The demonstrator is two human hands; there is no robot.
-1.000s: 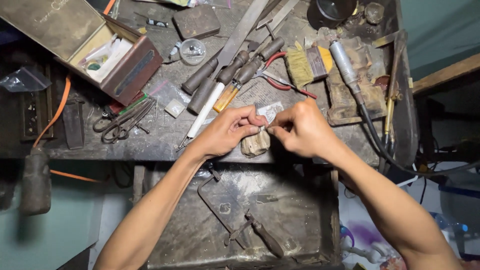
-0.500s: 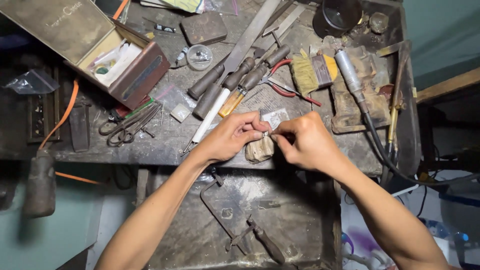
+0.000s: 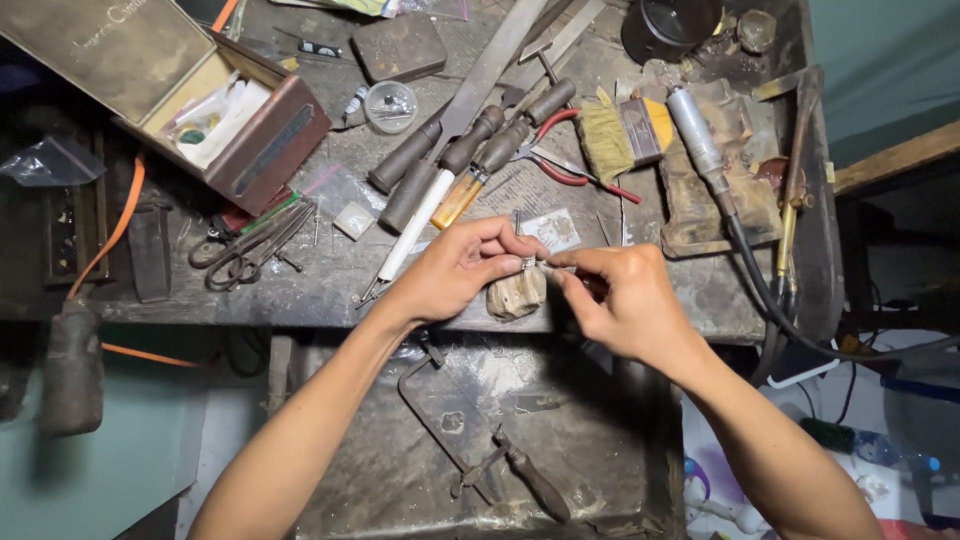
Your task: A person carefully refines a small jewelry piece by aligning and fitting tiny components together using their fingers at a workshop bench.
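The dark, cluttered bench (image 3: 640, 300) is filling the view, and compared with half a second ago it is sitting much the same, the camera only drifting a touch. Below it the metal tray (image 3: 560, 420) is lying open with a jeweller's saw frame (image 3: 470, 450) resting in it. Up on the left, the open box (image 3: 180, 100) is standing with its lid tipped back, well apart from the hands. The row of wooden-handled files (image 3: 450, 165) is lying just behind the hands, with a flat brush (image 3: 625, 135) and red-handled pliers (image 3: 560, 165) beside it and the rotary handpiece (image 3: 700, 150) off to the right. Scissors (image 3: 250, 250) are lying near the bench's front left. The left hand (image 3: 455, 275) is pinching a tiny metal piece (image 3: 528, 262) narrowly between thumb and fingertips, right over the worn wooden peg (image 3: 515, 295) at the bench edge, as it was a moment before. The right hand (image 3: 620, 300) is closed on a thin tool (image 3: 555, 270), its tip meeting the piece; it has slid slightly lower and rightward than earlier.
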